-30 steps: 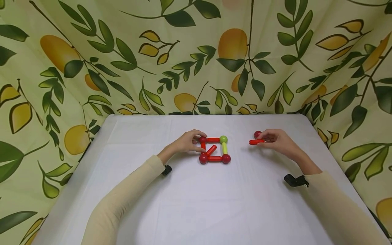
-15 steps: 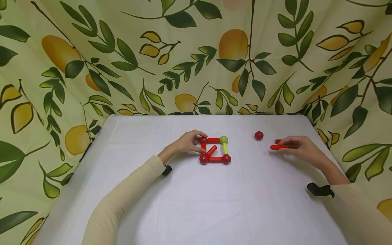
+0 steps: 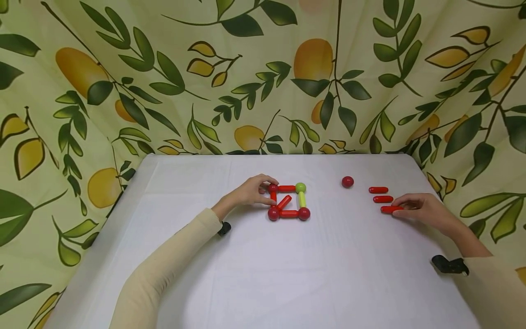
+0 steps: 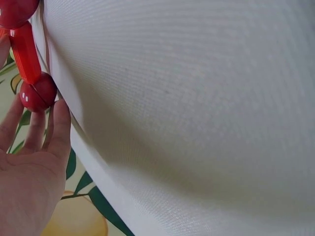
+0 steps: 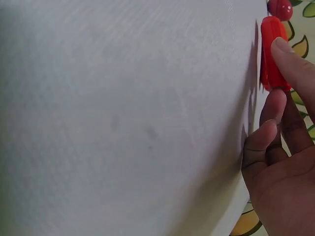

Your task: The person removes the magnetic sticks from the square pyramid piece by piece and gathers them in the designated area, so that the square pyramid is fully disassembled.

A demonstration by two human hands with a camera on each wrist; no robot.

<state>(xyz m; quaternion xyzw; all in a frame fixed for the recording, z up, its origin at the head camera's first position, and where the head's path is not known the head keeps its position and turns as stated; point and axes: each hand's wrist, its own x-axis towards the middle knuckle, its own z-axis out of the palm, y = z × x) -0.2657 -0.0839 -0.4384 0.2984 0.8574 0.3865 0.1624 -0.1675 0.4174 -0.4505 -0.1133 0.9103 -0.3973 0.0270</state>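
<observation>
A square of magnetic building sticks and balls lies mid-table in the head view, with a yellow-green ball (image 3: 301,188) at the back right, a yellow-green stick (image 3: 302,199) on the right and red parts elsewhere. One loose-ended red stick (image 3: 284,202) points inward from the front-left red ball (image 3: 273,213). My left hand (image 3: 249,190) grips the square's left side; its fingertips touch the back-left red ball (image 4: 38,92). On the right, my right hand (image 3: 427,211) pinches a red stick (image 3: 388,209) with the thumb on top (image 5: 290,64). Two more red sticks (image 3: 378,190) lie behind it.
A single red ball (image 3: 347,182) sits between the square and the loose sticks, towards the back. White cloth covers the table (image 3: 263,274). A curtain (image 3: 263,91) printed with leaves and fruit hangs behind and along both sides.
My right hand has moved right and towards me, away from the red ball. Two red sticks now lie apart on the cloth, a third in its fingers. The left hand stays put.
</observation>
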